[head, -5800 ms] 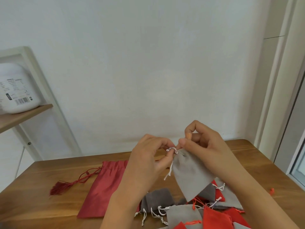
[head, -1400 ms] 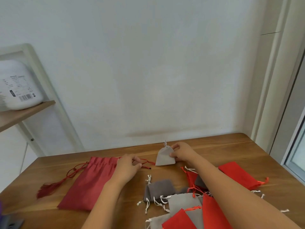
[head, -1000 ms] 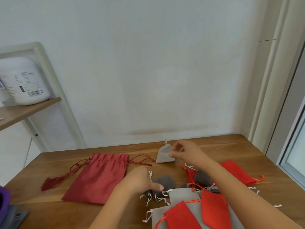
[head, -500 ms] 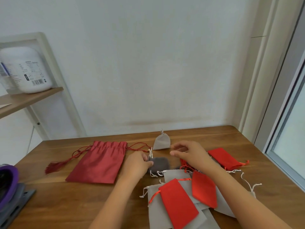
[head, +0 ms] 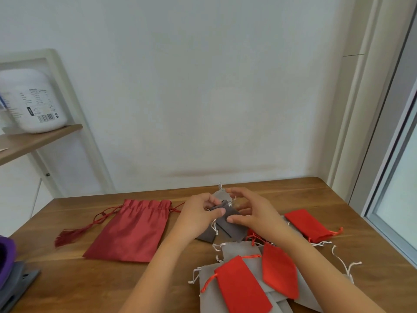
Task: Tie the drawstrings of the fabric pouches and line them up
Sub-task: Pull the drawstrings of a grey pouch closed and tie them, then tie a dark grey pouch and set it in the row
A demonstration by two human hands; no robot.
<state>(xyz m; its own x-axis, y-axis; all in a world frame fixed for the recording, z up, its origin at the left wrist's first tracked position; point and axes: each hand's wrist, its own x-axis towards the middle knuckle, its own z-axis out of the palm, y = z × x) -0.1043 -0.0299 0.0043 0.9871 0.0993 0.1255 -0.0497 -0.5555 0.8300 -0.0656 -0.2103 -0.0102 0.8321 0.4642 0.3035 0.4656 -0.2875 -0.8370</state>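
Observation:
My left hand (head: 198, 216) pinches the top of a dark grey pouch (head: 228, 229) lifted a little off the table. My right hand (head: 250, 212) holds the same pouch, thumb under its edge and fingers curled at its white drawstrings. Just behind my hands stands the tied light grey pouch (head: 220, 193), mostly hidden. A loose heap of light grey pouches (head: 239, 250) and red pouches (head: 241, 288) lies in front of me. One more red pouch (head: 304, 224) lies apart to the right.
A large dark red satin bag (head: 133, 231) with a tasselled cord lies on the wooden table (head: 67, 283) at the left. A purple and grey object (head: 9, 269) sits at the left edge. A shelf (head: 38, 138) carries a white jar. A window frame stands on the right.
I tied the light grey pouch and stood it at the back of the table. My left hand then took the dark grey pouch from the heap, and both hands now hold it raised.

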